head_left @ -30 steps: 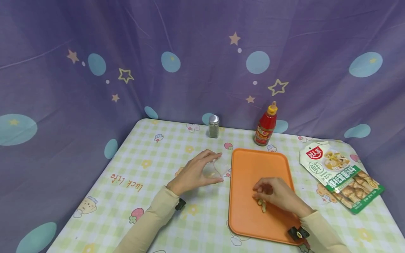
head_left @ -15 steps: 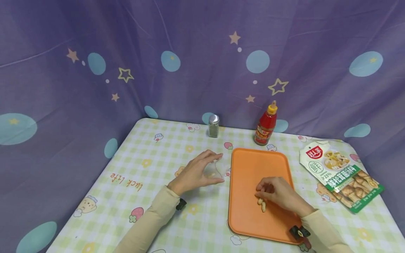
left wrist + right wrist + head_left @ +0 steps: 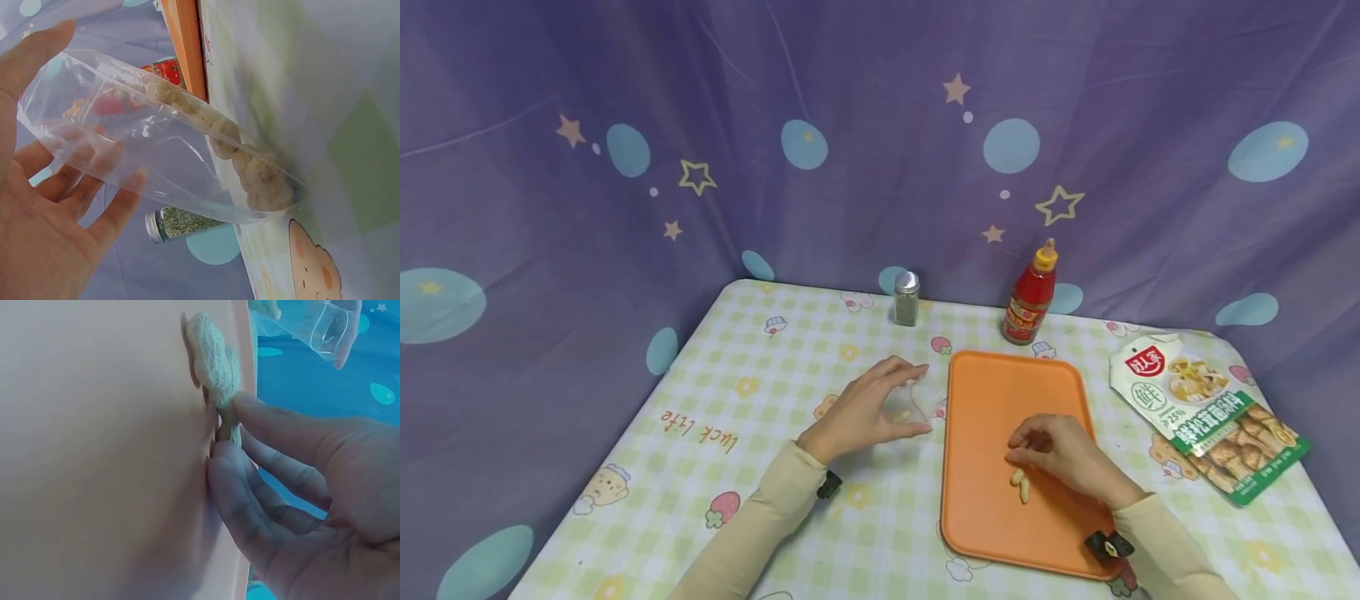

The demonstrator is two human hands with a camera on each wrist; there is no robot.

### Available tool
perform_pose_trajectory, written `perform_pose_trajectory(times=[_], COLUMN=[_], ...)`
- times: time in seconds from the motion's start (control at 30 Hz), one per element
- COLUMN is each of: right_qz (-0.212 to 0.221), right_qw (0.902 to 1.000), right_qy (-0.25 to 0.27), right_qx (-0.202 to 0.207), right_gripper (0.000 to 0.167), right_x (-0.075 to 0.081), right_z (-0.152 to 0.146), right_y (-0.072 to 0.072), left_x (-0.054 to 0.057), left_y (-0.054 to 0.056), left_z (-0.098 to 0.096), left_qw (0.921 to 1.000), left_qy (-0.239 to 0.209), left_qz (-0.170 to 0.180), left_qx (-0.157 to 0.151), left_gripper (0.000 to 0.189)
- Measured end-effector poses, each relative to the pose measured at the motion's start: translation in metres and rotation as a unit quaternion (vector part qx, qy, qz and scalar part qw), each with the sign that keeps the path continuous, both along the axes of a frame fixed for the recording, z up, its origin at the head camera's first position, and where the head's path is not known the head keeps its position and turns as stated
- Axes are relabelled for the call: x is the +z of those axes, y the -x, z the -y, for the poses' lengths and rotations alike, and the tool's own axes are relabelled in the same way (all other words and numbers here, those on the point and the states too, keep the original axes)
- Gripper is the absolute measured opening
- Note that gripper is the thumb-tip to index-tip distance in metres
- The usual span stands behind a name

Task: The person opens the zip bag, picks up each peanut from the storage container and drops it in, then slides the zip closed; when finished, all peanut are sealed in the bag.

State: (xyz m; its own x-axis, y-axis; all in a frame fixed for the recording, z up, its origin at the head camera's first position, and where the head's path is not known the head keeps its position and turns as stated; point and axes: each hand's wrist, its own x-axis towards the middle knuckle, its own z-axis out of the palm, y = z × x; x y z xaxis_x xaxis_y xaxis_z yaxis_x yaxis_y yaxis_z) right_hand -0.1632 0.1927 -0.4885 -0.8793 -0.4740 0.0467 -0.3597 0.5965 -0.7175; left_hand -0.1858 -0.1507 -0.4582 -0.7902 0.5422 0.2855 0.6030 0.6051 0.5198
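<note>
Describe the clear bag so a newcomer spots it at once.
Find the orange tray on the checked cloth. Just left of it, the left hand holds the bag open. Unlike the printed pouch on the tray's other side, it is see-through, with peanuts inside.

Even light | glints on clear bag [image 3: 162, 140] | soft shadow across tray [image 3: 81, 425]

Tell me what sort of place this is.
Probably an indoor spot set up for handling food: a starry purple curtain hangs behind a checked tablecloth, which bears a red sauce bottle and an orange tray with peanuts on it.
</note>
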Motion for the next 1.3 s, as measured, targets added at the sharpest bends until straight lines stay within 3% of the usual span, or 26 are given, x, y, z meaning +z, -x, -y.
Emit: perform_pose_trajectory(times=[0.27, 0.53, 0.87, 1.3], right_qz=[0.0, -0.014, -0.016, -0.029], right_qw=[0.9998, 0.9997, 0.9997, 0.9995], right_qy=[0.018, -0.009, -0.004, -0.004], right_qx=[-0.003, -0.015, -0.016, 0.01], right_gripper=[0.011, 0.012, 0.009, 0.004], right_x=[-0.0007, -0.004, -0.0071, -0.006], right_z=[0.0018, 0.0018, 0.0045, 0.0099], right_y=[0.0, 0.0012, -0.0006, 0.0011], left_x=[0.0017, 0.0025, 0.002, 0.0014], left_y=[-0.0008, -0.0008, -0.0017, -0.0011], left_z=[0.0003, -0.0008, -0.0004, -0.0003], left_qw=[0.9999, 1.0, 1.0, 0.9999], left_qy=[-0.01, -0.006, -0.005, -0.008], left_qz=[-0.003, -0.005, -0.004, -0.013], left_qx=[-0.001, -0.003, -0.002, -0.005], left_gripper=[0.08, 0.081, 0.082, 0.082])
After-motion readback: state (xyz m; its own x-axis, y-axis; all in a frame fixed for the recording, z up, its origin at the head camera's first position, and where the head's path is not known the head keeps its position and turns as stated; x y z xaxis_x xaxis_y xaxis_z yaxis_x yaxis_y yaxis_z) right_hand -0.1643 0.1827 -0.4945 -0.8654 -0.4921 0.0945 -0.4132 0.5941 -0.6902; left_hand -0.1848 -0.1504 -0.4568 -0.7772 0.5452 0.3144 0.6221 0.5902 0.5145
